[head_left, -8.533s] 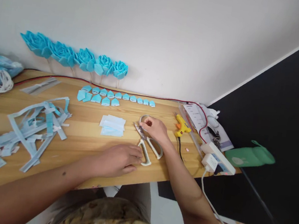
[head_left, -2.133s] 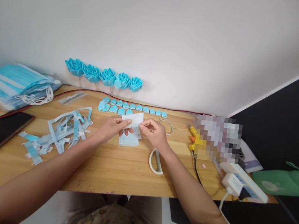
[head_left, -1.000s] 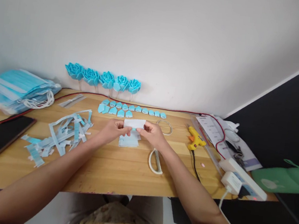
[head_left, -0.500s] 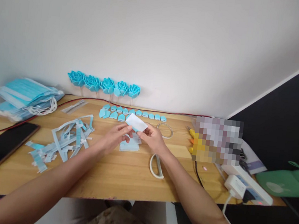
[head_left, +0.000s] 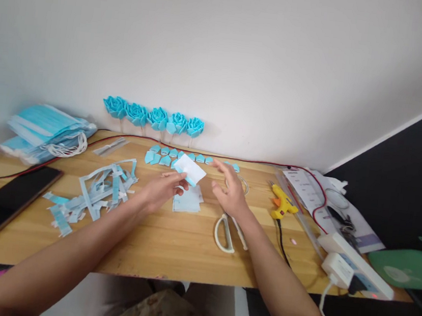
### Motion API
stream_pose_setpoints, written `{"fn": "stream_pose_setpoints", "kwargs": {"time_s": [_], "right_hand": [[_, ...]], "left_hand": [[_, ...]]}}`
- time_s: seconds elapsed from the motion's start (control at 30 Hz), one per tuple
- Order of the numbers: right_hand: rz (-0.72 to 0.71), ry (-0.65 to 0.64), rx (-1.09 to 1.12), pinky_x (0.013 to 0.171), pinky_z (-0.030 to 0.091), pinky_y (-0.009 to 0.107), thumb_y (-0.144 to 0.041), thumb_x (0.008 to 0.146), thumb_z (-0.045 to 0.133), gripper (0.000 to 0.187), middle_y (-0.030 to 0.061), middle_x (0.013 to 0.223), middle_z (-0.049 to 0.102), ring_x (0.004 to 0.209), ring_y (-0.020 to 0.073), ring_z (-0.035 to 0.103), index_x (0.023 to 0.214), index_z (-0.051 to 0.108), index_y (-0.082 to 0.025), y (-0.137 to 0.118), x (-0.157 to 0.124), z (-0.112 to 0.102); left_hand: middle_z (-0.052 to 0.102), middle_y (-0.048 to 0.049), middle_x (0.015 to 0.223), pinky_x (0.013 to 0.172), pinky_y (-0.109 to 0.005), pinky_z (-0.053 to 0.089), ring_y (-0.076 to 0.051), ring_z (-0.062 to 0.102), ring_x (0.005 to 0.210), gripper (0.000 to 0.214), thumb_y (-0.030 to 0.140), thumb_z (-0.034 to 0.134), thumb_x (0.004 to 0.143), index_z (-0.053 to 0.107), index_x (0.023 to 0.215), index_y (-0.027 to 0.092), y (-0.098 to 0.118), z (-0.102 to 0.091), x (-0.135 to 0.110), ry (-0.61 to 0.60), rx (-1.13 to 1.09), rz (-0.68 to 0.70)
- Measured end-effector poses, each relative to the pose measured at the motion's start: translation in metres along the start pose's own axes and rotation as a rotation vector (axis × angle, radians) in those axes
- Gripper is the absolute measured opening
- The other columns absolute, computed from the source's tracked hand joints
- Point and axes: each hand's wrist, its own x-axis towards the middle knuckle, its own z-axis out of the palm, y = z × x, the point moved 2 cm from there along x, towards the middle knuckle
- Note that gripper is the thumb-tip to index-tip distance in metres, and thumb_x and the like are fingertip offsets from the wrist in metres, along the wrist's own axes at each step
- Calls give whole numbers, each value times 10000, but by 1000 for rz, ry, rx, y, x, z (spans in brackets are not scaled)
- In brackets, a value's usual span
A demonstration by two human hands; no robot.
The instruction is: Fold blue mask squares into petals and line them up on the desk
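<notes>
My left hand (head_left: 163,189) pinches a small folded piece of mask fabric (head_left: 190,169), white with a light blue edge, above the table. To its right my right hand (head_left: 229,187) is off the fabric, fingers apart and holding nothing. Below the held piece lie pale blue cut squares (head_left: 187,201). Behind it are rows of small folded blue petals (head_left: 165,160), partly covered by the fabric. Scissors (head_left: 225,235) with cream handles rest under my right wrist, their blades hidden. Several blue fabric roses (head_left: 158,118) on stems lean along the wall.
Blue masks (head_left: 41,127) are stacked at the left, near a dark phone (head_left: 7,205) and fabric scraps (head_left: 93,192). At right lie a yellow glue gun (head_left: 283,201), a power strip (head_left: 359,266), printed paper (head_left: 300,182) and a green pouch (head_left: 405,266). A red-black cable (head_left: 211,154) runs along the back.
My right hand has let go of the folded fabric and moved right with its fingers apart. The left hand keeps the piece. The view has shifted slightly.
</notes>
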Motion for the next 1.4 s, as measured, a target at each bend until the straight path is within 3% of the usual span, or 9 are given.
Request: {"fn": "stream_pose_setpoints", "kwargs": {"time_s": [0.13,0.3,0.5,0.67,0.87,1.03,1.13,1.23,1.4], "right_hand": [[-274,-60,-279,1092,321,517,-133,803,541,616,54,1388,498,1327,272,387,1383,418,-299,-7,1,-3],[-419,-79,-347,1061,360,487,-159,856,564,342,9,1359,543,1334,248,381,1140,633,-337,-10,-3,8],[-374,-53,-246,1025,415,452,-214,871,591,168,0,1228,641,1244,221,472,860,725,-314,-9,-4,11],[-362,-70,-171,1023,417,469,-260,867,604,131,21,1203,648,1224,234,480,874,729,-298,-6,-5,13],[-117,3,38,1018,403,467,-278,842,635,77,59,1179,627,1179,234,522,813,700,-251,-3,-3,16],[233,-23,348,943,465,365,-344,804,660,137,64,1149,626,1079,200,602,787,662,-208,7,-7,25],[281,-49,363,901,481,337,-363,785,670,159,55,1095,650,1037,197,624,787,656,-205,8,-8,28],[155,-18,172,922,459,356,-299,787,672,86,55,1055,661,1034,204,615,772,660,-216,3,-7,25],[-216,15,-111,924,461,411,-231,830,629,68,79,1064,635,1085,229,562,778,672,-224,-7,-6,21]], "left_hand": [[656,-54,736,618,-264,402,-153,593,715,209,320,745,704,670,761,134,-1,1,-1,-50,-52,-49],[653,-59,708,650,-272,414,-154,586,715,236,342,758,696,674,729,123,-2,6,-5,-79,-25,-88],[654,-57,712,644,-279,407,-139,549,653,253,371,752,696,677,691,130,-7,5,-4,-67,107,-55],[653,-44,688,633,-281,395,-130,524,607,290,430,713,716,677,663,147,-6,-1,0,-9,237,32],[606,-10,603,635,-278,372,-138,488,591,323,459,631,744,669,601,172,4,2,-4,94,524,152],[602,-7,609,643,-280,357,-143,477,609,330,469,606,759,665,615,177,3,1,-3,84,575,189],[583,1,580,635,-276,348,-136,468,599,327,458,612,762,659,603,176,2,0,-2,82,579,192],[602,-4,592,638,-276,368,-129,481,588,322,449,625,759,663,603,169,1,-1,-2,94,532,174],[685,-40,705,655,-277,426,-126,540,597,300,447,678,730,677,674,152,-2,1,-1,67,318,115]]}}
